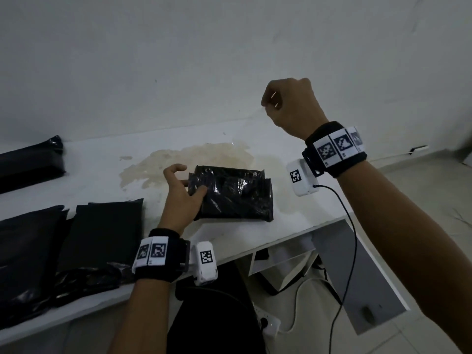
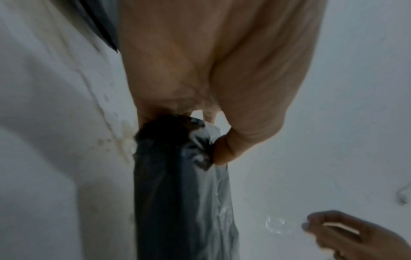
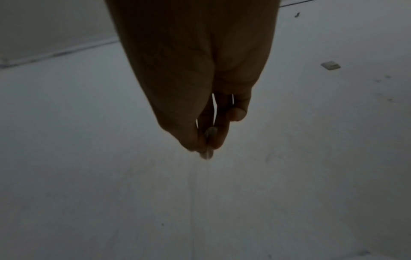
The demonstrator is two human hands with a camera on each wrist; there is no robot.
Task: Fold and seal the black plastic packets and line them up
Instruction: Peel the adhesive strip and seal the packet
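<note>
Starting at the far left, we are seeing one black packet [image 1: 30, 162] lying against the wall on the white table [image 1: 255, 233]. Nearer to us on the left, two flat black packets [image 1: 102, 233] are lying side by side at the table's near edge, with a crumpled piece of black plastic [image 1: 86, 279] lying in front of them. What any of them is holding we cannot tell.

Moving right, our left hand [image 1: 182, 198] is pressing down on the left end of the folded packet [image 1: 235, 195] in the middle of the table: the thumb is pressing into the wrinkled plastic while the fingers are curling loosely above its far edge. The left wrist view is showing the thumb [image 2: 224, 151] digging into the bunched end.

Further right, our right hand [image 1: 288, 106] is hanging raised above the table, fingers curled, pinching a thin strip of clear tape [image 3: 208, 151] between thumb and fingertips.
</note>
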